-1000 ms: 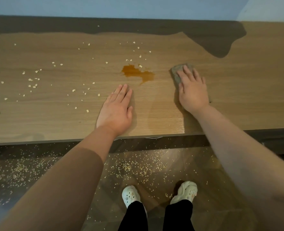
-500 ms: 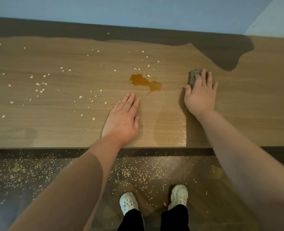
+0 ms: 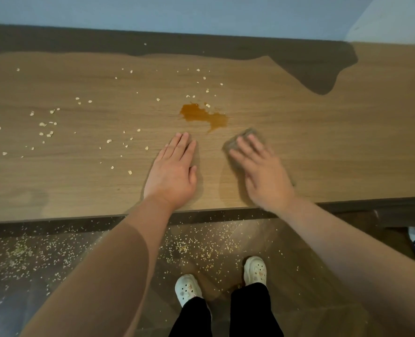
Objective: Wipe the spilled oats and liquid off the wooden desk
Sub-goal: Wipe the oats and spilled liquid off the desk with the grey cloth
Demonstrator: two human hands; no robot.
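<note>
An amber puddle of liquid (image 3: 202,115) lies mid-desk on the wooden desk (image 3: 347,147). Loose oats (image 3: 48,127) are scattered over the left half and behind the puddle. My right hand (image 3: 260,173) presses flat on a grey-brown cloth (image 3: 244,137), just right of and below the puddle; the hand is motion-blurred and covers most of the cloth. My left hand (image 3: 173,173) rests flat on the desk, fingers together, just below the puddle, holding nothing. A damp streak shows on the wood between the two hands.
The desk's front edge (image 3: 55,218) runs across the middle of the view. Many oats litter the floor (image 3: 201,246) below, around my white shoes (image 3: 255,269). A dark shadow covers the desk's back strip against the blue wall.
My right hand has slid the cloth from the far right toward me and leftward, close to the puddle. The left hand has stayed flat in place.
</note>
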